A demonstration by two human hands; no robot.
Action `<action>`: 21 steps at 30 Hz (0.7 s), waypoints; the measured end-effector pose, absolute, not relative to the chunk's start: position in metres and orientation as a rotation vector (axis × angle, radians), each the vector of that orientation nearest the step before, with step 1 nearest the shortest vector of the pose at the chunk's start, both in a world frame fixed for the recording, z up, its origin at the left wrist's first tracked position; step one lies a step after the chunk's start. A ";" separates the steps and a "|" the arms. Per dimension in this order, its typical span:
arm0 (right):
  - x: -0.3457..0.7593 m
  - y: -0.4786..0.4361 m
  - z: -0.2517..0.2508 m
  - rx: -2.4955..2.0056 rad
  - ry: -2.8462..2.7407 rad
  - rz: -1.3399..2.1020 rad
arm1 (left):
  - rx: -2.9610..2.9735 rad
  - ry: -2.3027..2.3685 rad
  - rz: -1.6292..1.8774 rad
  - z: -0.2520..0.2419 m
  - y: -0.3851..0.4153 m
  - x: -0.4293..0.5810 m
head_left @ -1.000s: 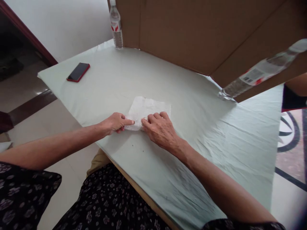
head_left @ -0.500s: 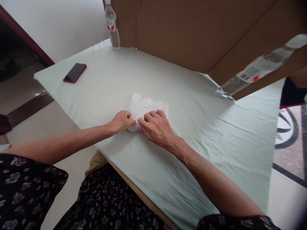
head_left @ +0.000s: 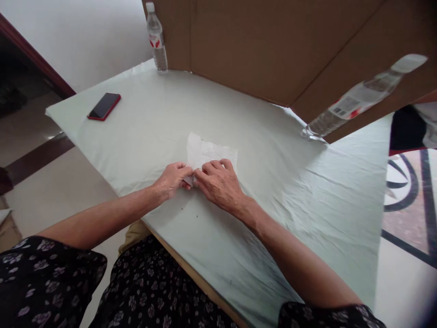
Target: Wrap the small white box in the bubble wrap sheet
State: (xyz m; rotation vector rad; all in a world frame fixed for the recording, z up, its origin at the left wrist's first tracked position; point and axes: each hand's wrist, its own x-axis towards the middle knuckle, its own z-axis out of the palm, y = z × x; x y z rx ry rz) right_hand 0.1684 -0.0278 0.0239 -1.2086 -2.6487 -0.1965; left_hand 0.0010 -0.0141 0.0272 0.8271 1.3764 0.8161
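Observation:
A thin white sheet that looks like a tissue (head_left: 212, 153) lies on the pale green tablecloth, its far edge uneven. My left hand (head_left: 175, 177) pinches the sheet's near left corner between thumb and fingers, lifting it slightly off the cloth. Close beside it, my right hand (head_left: 218, 182) has its fingers curled over the near edge, thumb and forefinger closed on the sheet. The two hands almost touch at the thumbs. The right hand covers the near right part of the sheet.
A phone (head_left: 104, 106) with a red case lies at the left. Two water bottles, a far left one (head_left: 157, 41) and a right one (head_left: 355, 102), stand by a tall cardboard panel (head_left: 239, 45). The tablecloth (head_left: 327, 218) is wrinkled at the right. Part of a person shows at the right edge.
My left hand has turned and drawn the near left corner up and inward, folding it closer to the right hand. The whole view has shifted slightly.

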 end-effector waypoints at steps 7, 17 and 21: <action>0.171 -0.036 0.024 -1.286 -2.520 -0.102 | 1.098 1.281 0.745 0.038 -0.017 -0.007; 0.183 -0.044 0.021 -1.264 -2.416 0.012 | 2.219 1.196 0.587 0.034 -0.023 -0.012; 0.198 -0.047 0.019 -1.241 -2.262 0.056 | 2.442 1.233 0.758 0.019 -0.023 -0.010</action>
